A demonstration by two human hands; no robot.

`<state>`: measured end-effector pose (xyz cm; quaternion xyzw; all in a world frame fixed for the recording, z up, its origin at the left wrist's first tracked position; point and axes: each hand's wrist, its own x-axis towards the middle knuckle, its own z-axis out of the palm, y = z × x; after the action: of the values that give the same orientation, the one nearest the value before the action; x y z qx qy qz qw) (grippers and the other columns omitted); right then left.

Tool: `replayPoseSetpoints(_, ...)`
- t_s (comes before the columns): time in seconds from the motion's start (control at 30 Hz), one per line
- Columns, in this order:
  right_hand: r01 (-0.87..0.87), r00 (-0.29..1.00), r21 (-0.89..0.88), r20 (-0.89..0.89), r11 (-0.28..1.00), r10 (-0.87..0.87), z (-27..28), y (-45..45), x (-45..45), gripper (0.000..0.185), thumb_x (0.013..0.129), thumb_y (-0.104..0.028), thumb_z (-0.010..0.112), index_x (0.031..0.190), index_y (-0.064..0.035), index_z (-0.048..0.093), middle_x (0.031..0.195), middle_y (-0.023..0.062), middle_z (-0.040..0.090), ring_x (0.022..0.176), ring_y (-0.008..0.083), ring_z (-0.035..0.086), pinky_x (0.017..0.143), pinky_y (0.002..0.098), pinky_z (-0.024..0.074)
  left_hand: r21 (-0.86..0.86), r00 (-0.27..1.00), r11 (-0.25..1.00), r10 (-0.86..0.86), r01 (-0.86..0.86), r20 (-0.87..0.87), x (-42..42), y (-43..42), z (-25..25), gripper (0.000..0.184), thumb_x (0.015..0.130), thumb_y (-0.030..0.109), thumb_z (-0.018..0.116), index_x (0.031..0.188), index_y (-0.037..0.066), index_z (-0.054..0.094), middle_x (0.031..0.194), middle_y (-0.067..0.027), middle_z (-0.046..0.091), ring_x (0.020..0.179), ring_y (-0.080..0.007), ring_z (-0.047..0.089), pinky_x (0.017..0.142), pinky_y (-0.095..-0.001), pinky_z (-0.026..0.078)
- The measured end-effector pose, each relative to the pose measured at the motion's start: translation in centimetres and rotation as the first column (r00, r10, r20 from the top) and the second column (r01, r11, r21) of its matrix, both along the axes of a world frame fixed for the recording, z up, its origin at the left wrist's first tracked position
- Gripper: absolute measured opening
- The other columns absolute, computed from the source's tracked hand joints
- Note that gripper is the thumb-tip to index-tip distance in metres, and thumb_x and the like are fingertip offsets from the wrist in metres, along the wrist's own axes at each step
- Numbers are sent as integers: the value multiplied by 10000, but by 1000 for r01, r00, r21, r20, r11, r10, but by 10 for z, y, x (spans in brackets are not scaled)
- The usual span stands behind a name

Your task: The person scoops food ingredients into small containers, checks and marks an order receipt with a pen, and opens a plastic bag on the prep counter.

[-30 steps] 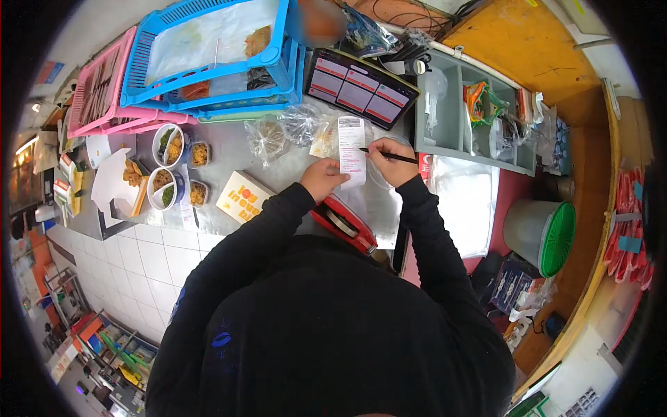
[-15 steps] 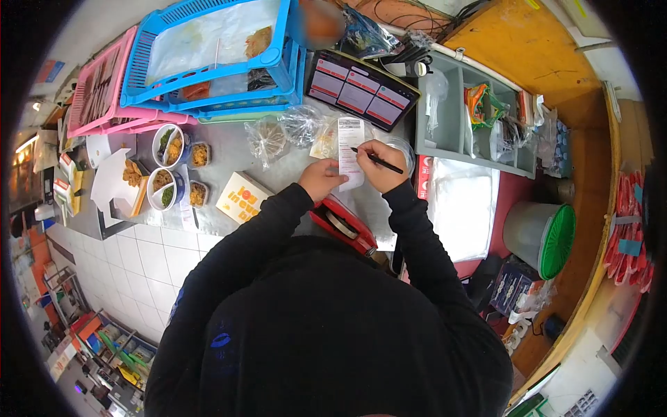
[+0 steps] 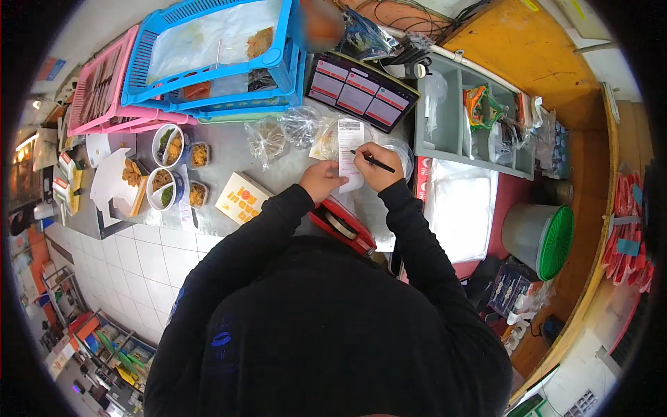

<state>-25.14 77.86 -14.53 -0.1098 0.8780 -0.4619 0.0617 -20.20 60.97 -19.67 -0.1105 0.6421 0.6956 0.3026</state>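
Observation:
A long printed receipt [image 3: 351,142] lies on the metal counter, over clear plastic. On its lower left edge rests my left hand [image 3: 322,181], with the fingers at the paper. My right hand [image 3: 379,168] is closed round a black pen [image 3: 376,162], whose tip is over the receipt's right side. Just below the hands lies a red tape dispenser [image 3: 344,226]. To the left is a cream box with orange lettering [image 3: 243,198]. Clear plastic bags [image 3: 267,140] sit to the upper left of the receipt.
Behind the receipt stands a tablet [image 3: 361,90]. Blue baskets [image 3: 208,73] and a pink basket [image 3: 97,90] are at the back left, near food bowls [image 3: 165,189]. On the right are a grey divided tray [image 3: 445,142], white plastic sheets [image 3: 458,208] and a green-lidded bucket [image 3: 531,236].
My right hand has moved left and slightly down along the receipt with the pen. My left hand has stayed almost in place at the paper.

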Motion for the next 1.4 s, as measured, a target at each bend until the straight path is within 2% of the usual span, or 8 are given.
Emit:
replayPoseSetpoints(0.33, 4, 1000, -25, 18, 1000, -4, -2, 1, 2, 168, 746, -183, 612, 818, -32, 619, 718, 152, 637, 661, 281, 635, 604, 320, 487, 31, 999, 999, 22, -21, -36, 1, 1, -4, 346, 805, 78, 634, 1114, 11, 495, 860, -99, 647, 692, -100, 583, 558, -203, 423)
replayPoseSetpoints(0.63, 63, 998, -56, 19, 996, -62, 9, 16, 4, 157, 745, -153, 610, 837, -28, 632, 710, 126, 643, 624, 215, 636, 585, 285, 486, 29, 999, 999, 40, -40, -3, 2, 1, -1, 343, 802, 66, 635, 1108, 4, 495, 870, -107, 651, 723, -124, 600, 605, -228, 450)
replayPoseSetpoints(0.73, 41, 999, -35, -17, 999, -41, 6, 19, 6, 134, 783, -129, 616, 842, -9, 629, 660, 72, 621, 589, 102, 576, 565, 234, 451, 2, 1000, 1000, 15, -16, 18, 1, 0, 3, 336, 803, 62, 631, 1105, 1, 496, 878, -112, 651, 743, -133, 608, 623, -237, 459)
replayPoseSetpoints(0.83, 30, 999, -41, -16, 999, -30, 8, 19, 10, 143, 780, -135, 616, 841, -6, 628, 672, 82, 628, 595, 121, 593, 565, 244, 458, 18, 1000, 1000, 23, -23, 2, 2, 1, -3, 328, 804, 54, 626, 1099, -4, 496, 883, -117, 650, 762, -143, 615, 648, -244, 469)
replayPoseSetpoints(0.93, 16, 999, -9, -33, 1000, -16, 5, 16, 11, 153, 744, -161, 613, 830, -35, 626, 725, 143, 640, 648, 254, 640, 593, 307, 489, -24, 999, 1000, 4, -5, -54, 3, 0, -12, 321, 804, 48, 623, 1095, -5, 497, 886, -119, 650, 775, -150, 619, 660, -249, 475)
replayPoseSetpoints(1.03, 24, 998, 14, -52, 1000, -23, 4, 12, 11, 146, 741, -166, 614, 814, -40, 624, 725, 151, 636, 655, 274, 637, 595, 321, 490, -21, 999, 1000, 4, -5, -53, 3, 0, -15, 316, 804, 42, 621, 1091, -7, 496, 896, -124, 648, 782, -155, 620, 672, -252, 480)
replayPoseSetpoints(1.23, 36, 997, 31, -73, 999, -33, 12, 14, 11, 150, 748, -169, 613, 812, -34, 625, 712, 143, 638, 636, 264, 635, 587, 319, 489, 32, 999, 999, 34, -34, -7, 2, 1, -8, 369, 782, 91, 653, 1105, -19, 512, 887, -141, 650, 786, -169, 628, 676, -278, 488)
replayPoseSetpoints(1.4, 77, 997, -46, 7, 996, -77, 18, 23, 18, 152, 776, -164, 604, 830, -24, 626, 688, 130, 631, 615, 212, 626, 583, 290, 478, -102, 997, 995, -6, -3, -82, 5, -6, -2, 361, 769, 132, 676, 1065, -16, 530, 837, -113, 634, 749, -151, 600, 670, -263, 471)
